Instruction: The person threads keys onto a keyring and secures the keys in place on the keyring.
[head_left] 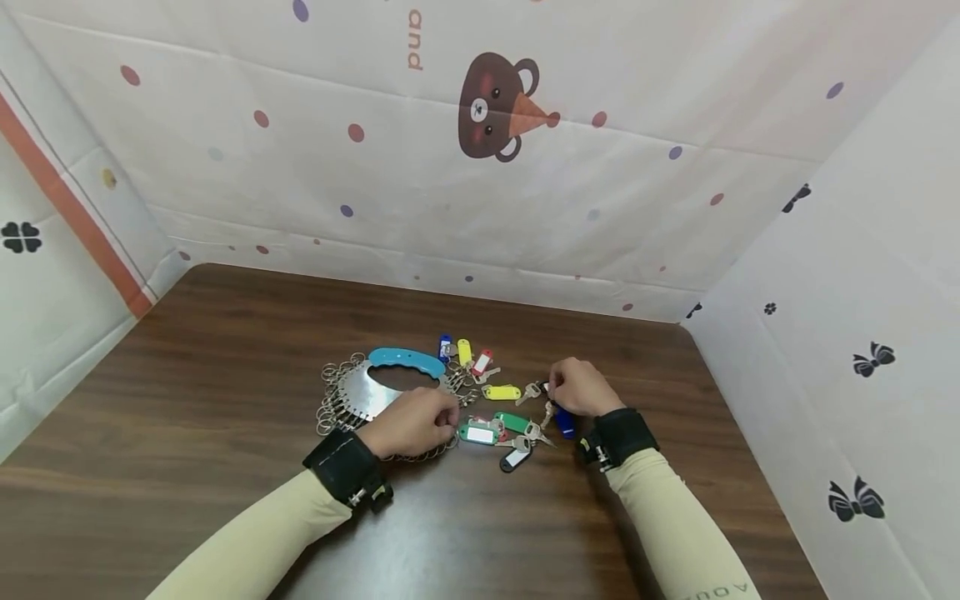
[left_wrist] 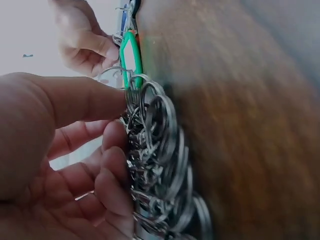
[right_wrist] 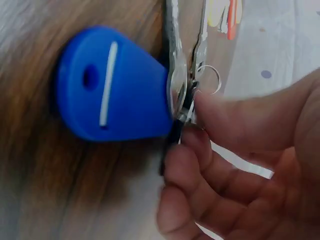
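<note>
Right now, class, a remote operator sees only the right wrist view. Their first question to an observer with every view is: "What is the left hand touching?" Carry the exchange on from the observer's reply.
Observer: The left hand touches rings at the edge of a metal plate.
Operator: Does the metal plate have a handle?
Observer: Yes, a light blue handle on its far side.
Operator: Which tag sits lowest in the head view?
Observer: The black tag.
</note>
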